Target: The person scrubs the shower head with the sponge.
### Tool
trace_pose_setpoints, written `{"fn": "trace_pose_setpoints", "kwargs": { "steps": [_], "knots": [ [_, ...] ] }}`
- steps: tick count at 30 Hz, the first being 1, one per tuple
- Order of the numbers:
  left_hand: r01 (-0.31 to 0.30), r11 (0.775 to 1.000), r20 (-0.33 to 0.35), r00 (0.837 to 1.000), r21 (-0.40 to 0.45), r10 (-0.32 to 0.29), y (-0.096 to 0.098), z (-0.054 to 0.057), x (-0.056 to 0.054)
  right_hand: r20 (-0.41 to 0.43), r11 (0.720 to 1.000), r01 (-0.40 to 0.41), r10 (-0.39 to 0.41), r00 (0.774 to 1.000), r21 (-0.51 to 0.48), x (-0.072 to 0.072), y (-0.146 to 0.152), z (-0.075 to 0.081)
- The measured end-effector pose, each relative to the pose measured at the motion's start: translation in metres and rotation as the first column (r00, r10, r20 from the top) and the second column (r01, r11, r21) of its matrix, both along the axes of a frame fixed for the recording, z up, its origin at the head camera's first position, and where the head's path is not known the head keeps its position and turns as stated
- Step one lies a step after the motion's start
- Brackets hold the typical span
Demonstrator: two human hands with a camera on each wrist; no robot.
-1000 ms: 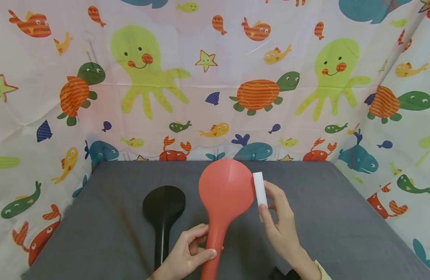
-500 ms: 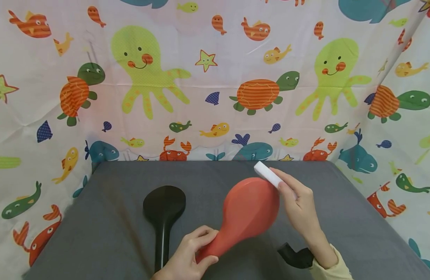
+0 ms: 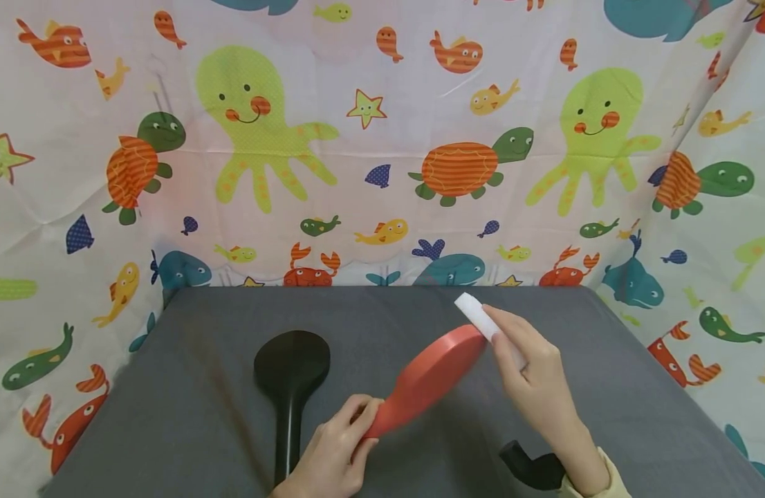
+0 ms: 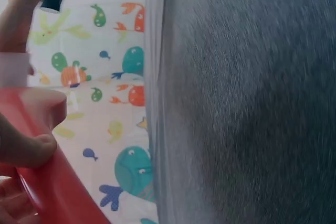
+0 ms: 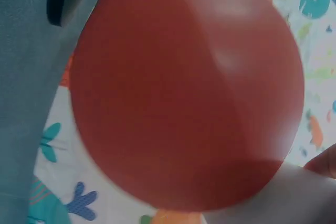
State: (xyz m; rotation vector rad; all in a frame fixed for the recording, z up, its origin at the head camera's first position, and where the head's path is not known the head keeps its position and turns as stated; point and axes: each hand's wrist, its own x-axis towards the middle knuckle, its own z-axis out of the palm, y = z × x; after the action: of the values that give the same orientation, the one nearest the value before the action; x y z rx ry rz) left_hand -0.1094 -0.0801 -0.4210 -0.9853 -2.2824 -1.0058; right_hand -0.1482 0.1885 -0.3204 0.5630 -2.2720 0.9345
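Observation:
My left hand point(image 3: 335, 443) grips the handle of a glossy red paddle-shaped thing point(image 3: 429, 373) with a flat, round head. It is held above the table, tilted so that the head shows nearly edge-on in the head view. In the right wrist view the round red face point(image 5: 184, 93) fills most of the picture. My right hand point(image 3: 535, 377) pinches a white sponge-like block point(image 3: 477, 316) against the upper right rim of the head. Left of my hands lies a black paddle-shaped thing point(image 3: 292, 373) of similar form.
A grey cloth covers the table point(image 3: 631, 387). A curtain point(image 3: 382, 149) printed with sea animals stands behind it and along both sides. A black curved piece point(image 3: 532, 467) sits by my right wrist, next to the pale sleeve point(image 3: 606, 481).
The red paddle-shaped thing has turned from upright and face-on to leaning right and nearly edge-on. My right hand has moved right with the white block, which now slants against the rim.

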Motion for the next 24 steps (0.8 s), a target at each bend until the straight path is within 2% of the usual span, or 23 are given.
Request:
{"fn": "trace_pose_setpoints", "kwargs": {
  "steps": [3,7,9,11,13,14,18,21,24],
  "knots": [
    [-0.058,0.997,-0.053,0.997,-0.042,0.056,0.000,0.001,0.000,-0.145,0.998,-0.019,0.028,0.989,0.063,0.008,-0.009,0.005],
    [-0.102,0.993,-0.071,0.993,-0.057,0.098,0.001,0.003,0.000,-0.331,0.984,-0.064,0.116,0.936,0.166,0.020,-0.024,0.010],
    [-0.118,0.991,-0.073,0.991,-0.060,0.113,0.002,0.003,0.001,-0.380,0.974,-0.073,0.153,0.912,0.216,0.025,-0.032,0.010],
    [-0.128,0.990,-0.074,0.990,-0.059,0.123,0.002,0.004,0.001,-0.397,0.970,-0.077,0.167,0.903,0.232,0.026,-0.035,0.010],
    [-0.133,0.989,-0.079,0.989,-0.058,0.128,0.002,0.003,0.002,-0.382,0.975,-0.054,0.135,0.914,0.215,0.024,-0.033,0.008],
    [-0.132,0.990,-0.081,0.989,-0.056,0.127,0.003,0.003,0.002,-0.354,0.981,-0.039,0.106,0.929,0.189,0.022,-0.030,0.007],
    [-0.127,0.991,-0.087,0.989,-0.046,0.123,0.003,0.001,0.002,-0.176,0.994,0.065,-0.048,0.983,0.093,0.009,-0.013,-0.002],
    [-0.131,0.991,-0.089,0.988,-0.042,0.126,0.003,0.000,0.002,-0.048,0.991,0.122,-0.119,0.992,0.061,0.004,-0.005,-0.008],
    [-0.136,0.990,-0.086,0.987,-0.042,0.132,0.002,0.000,0.002,-0.033,0.991,0.121,-0.119,0.992,0.054,0.004,-0.005,-0.008]
  ]
}}
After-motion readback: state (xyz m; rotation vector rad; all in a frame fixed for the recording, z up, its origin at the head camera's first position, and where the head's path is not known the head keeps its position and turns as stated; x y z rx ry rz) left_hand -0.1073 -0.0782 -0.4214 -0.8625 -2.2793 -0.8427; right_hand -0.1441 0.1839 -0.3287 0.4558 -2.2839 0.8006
